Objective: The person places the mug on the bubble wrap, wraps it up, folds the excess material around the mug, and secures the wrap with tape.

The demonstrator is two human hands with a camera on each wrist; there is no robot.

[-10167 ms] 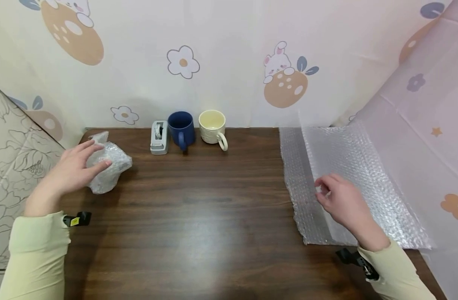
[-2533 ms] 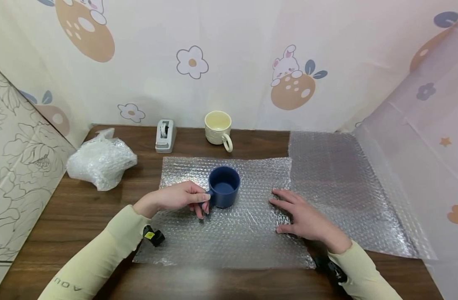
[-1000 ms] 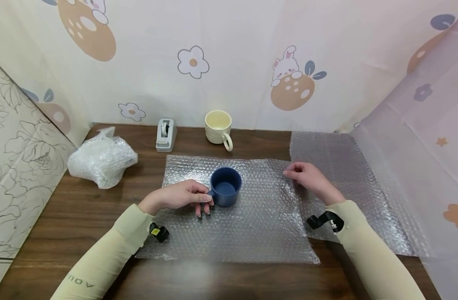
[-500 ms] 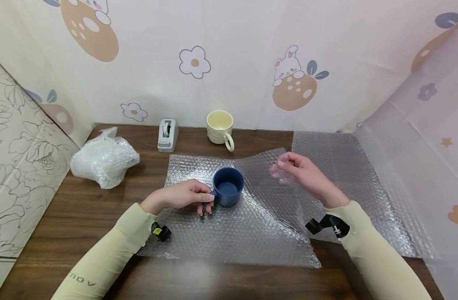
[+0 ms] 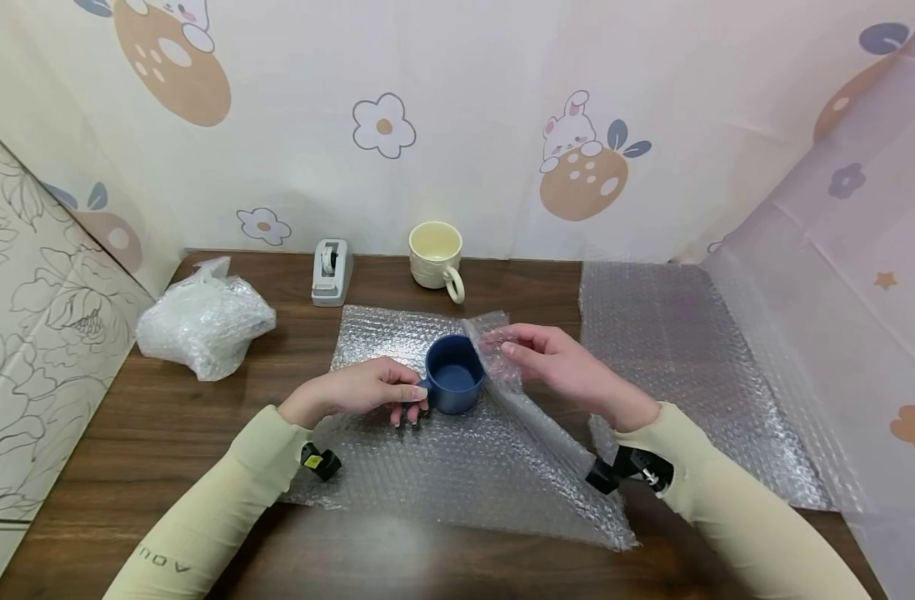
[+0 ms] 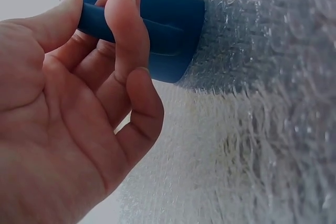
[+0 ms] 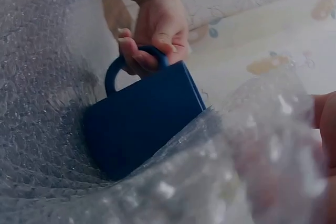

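Observation:
A dark blue mug [image 5: 455, 377] stands upright on a sheet of bubble wrap [image 5: 427, 467]. My left hand [image 5: 363, 390] grips its handle, thumb on top and fingers curled through, as the left wrist view shows with the handle [image 6: 157, 35] close up. My right hand [image 5: 558, 362] pinches the far right corner of the sheet, lifted and folded over to the mug's right side. In the right wrist view the raised bubble wrap [image 7: 210, 171] covers part of the mug [image 7: 142, 119], and only the edge of my right hand [image 7: 328, 129] shows.
A cream mug [image 5: 436, 254] and a tape dispenser [image 5: 332, 273] stand along the back of the wooden table [image 5: 277, 550]. To the left sits a bundle in bubble wrap [image 5: 205, 321]. More bubble wrap [image 5: 697, 375] lies flat on the right, against the curtain wall.
My right hand has taken up the sheet's far right corner and brought it left to the blue mug. Earlier, the blue mug came from the back row onto the sheet.

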